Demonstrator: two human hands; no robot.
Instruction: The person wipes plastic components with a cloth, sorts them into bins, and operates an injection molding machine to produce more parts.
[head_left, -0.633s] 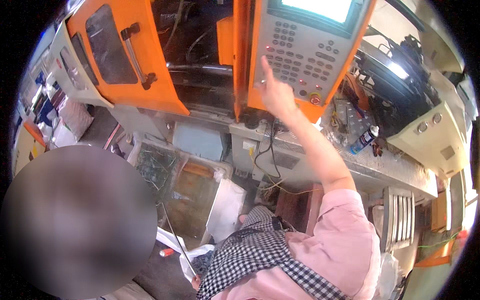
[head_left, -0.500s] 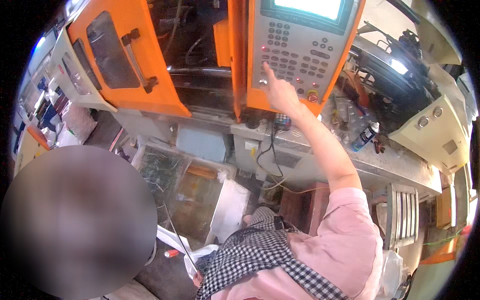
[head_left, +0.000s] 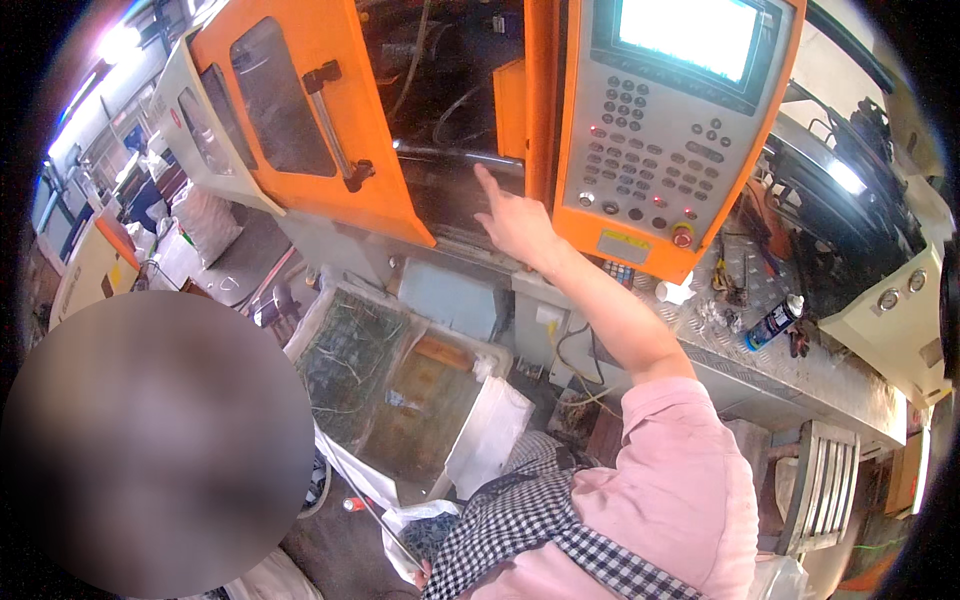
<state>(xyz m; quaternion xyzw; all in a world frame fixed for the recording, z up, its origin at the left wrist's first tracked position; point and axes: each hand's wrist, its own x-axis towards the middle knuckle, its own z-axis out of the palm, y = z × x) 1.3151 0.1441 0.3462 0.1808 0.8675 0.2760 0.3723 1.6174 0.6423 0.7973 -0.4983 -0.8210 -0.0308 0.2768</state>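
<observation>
My right hand [head_left: 517, 222] is raised in front of the machine's dark opening [head_left: 455, 185], its index finger stretched out and nothing held. It is apart from the grey control panel [head_left: 640, 165], which carries a lit screen and rows of dark keys. The orange sliding door [head_left: 300, 110] stands left of the opening. At the lower edge only a bit of my left hand [head_left: 422, 574] shows beside the checkered apron, closed on a long thin rod [head_left: 372, 512]. White sheeting [head_left: 400, 530] hangs next to it; most of that hand is hidden.
Below the machine stands a white tub [head_left: 497, 440] with murky liquid and a green, stringy patch. A spray can [head_left: 773, 322] and pliers [head_left: 722, 272] lie on the metal ledge at right, above a slatted grey chair [head_left: 820, 485]. A blurred disc covers the lower left.
My right hand has left the panel's keys and moved left and down to the machine's opening. The view has shifted, so the scene sits further right and lower. My left hand still holds the rod.
</observation>
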